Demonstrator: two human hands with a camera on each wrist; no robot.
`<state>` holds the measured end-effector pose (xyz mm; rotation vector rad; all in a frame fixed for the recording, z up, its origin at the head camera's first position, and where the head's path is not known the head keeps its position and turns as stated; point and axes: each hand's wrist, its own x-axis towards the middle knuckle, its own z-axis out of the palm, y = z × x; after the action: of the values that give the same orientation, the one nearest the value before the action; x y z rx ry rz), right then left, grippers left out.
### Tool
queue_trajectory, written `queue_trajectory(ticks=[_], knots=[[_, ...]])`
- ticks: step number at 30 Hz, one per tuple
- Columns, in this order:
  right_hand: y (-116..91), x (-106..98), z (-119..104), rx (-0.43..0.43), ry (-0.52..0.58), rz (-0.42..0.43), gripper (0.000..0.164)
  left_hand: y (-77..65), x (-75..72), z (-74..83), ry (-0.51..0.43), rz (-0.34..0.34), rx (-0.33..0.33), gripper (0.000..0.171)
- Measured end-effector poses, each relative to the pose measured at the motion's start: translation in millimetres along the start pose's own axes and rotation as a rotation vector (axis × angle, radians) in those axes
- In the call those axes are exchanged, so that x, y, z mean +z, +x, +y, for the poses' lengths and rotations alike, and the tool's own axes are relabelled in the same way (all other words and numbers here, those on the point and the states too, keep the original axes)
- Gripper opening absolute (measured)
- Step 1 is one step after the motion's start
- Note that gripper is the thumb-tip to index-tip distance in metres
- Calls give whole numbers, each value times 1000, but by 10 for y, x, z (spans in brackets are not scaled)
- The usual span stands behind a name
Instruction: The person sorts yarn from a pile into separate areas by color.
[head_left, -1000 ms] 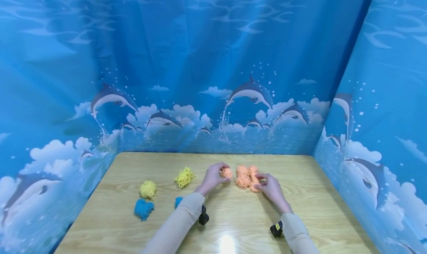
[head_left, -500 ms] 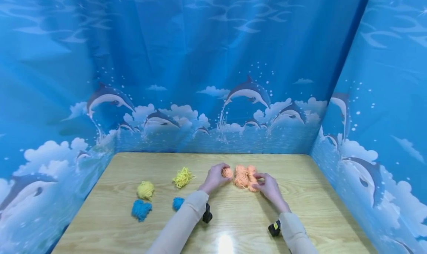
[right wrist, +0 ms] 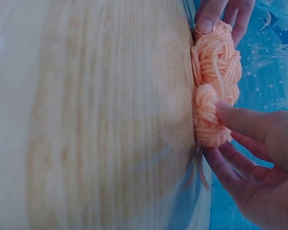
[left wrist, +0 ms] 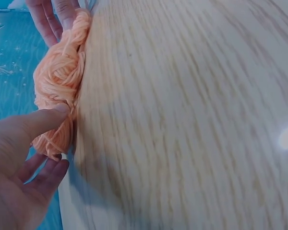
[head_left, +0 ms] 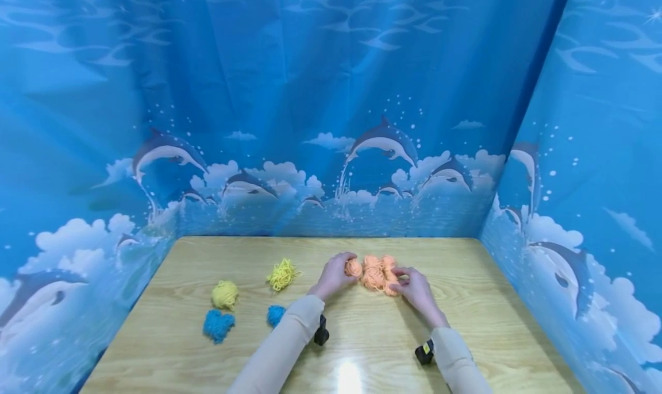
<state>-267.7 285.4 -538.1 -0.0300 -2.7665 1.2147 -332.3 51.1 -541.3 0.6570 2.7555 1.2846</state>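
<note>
- Between the two hands, toward the back of the table (head_left: 507, 302), sits a peach bunch (head_left: 373, 274) of fluffy yarn balls, squeezed up together.
- Just left of it is a small peach ball (head_left: 353, 267); I can't tell if the two touch.
- The left hand (head_left: 332, 276) has that small ball. Its thumb is on one side and its bent fingers are on the other, only as far apart as the ball is wide.
- The right hand (head_left: 418, 290) pinches the right end of the bunch, thumb against one side and fingers against the other, so the yarn fills the gap. A loose strand (right wrist: 203, 170) dangles by those fingers.
- Well to the left I see a messy yellow bundle (head_left: 282, 275) and a round yellow ball (head_left: 224, 295).
- Right in front of the yellow ball is a blue bundle (head_left: 218, 325), and a blue ball (head_left: 276, 315) is next to the left sleeve (head_left: 283, 345).
- Black boxes (head_left: 424, 352) sit at both wrists. The right one has a yellow patch (head_left: 427, 347), too small to tell if it has words.
- Behind it all hangs a blue curtain (head_left: 320, 66) with jumping dolphins (head_left: 385, 143) and white clouds.
</note>
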Motion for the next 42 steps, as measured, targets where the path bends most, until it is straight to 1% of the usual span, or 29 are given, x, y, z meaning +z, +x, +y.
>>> queue_trajectory(ticks=[7,13,19,20,25,28,32,35,38,42], knots=[[11,7,-12,-4,-23,-7,42,-41,-64,20,68,4,31,59],[-10,-2,-26,-12,-27,-5,42,-100,-180,70,3,-11,47,64],[-55,-39,-21,-66,-68,63,37,-176,-313,111,18,26,85,62],[-67,-48,-22,-71,-70,77,37,-199,-334,114,7,28,88,62],[-121,-68,-34,-97,-49,128,36,-327,-434,143,-38,30,100,62],[-159,-63,-60,-106,-30,140,35,-399,-483,170,-31,38,109,62],[-221,-52,-123,-113,3,139,36,-484,-538,197,-33,59,127,61],[-253,-29,-176,-123,26,135,36,-546,-584,206,-53,79,124,58],[-268,8,-221,-139,45,128,36,-602,-632,196,-49,110,123,56],[-289,70,-276,-180,66,136,35,-673,-708,160,-55,157,129,54]])
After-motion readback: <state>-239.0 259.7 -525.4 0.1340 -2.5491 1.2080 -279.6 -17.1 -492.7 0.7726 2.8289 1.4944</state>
